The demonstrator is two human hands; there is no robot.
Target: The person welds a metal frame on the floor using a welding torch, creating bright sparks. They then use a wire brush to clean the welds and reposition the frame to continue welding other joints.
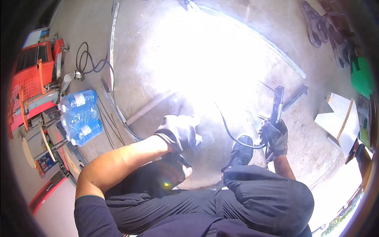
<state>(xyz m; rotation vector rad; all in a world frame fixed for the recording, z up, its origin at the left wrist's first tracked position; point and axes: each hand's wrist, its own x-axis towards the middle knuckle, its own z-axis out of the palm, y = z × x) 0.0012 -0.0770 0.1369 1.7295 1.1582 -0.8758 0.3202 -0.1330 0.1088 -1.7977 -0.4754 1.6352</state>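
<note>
One red panel (29,83) stands at the far left, its outer edge lost in the dark rim of the view. To its right is a pack of blue bottles (81,114) on the floor. A black cord (87,57) loops beyond the bottles, partly running out of sight behind my left forearm (130,154). That arm is bare below a dark sleeve, bent at the elbow and reaching inward and away from me. My left hand (177,130), in a grey glove, is above my left knee, fingers toward the middle; they are pale in the light, and I cannot tell whether they close on anything. Past it, a huge white glare (205,55) swallows the middle of the floor and whatever lies there. From its lower edge a dark cable (233,136) curves past my shoe (241,153) to my right hand (274,136), well apart from the left. This gloved hand is wrapped around a black tool (278,98), which points away from me, with a thin rod (267,85) slanting left near its tip. My right wrist shows, but my knee hides the rest of that forearm. Farther right lie white board pieces (342,122).
</note>
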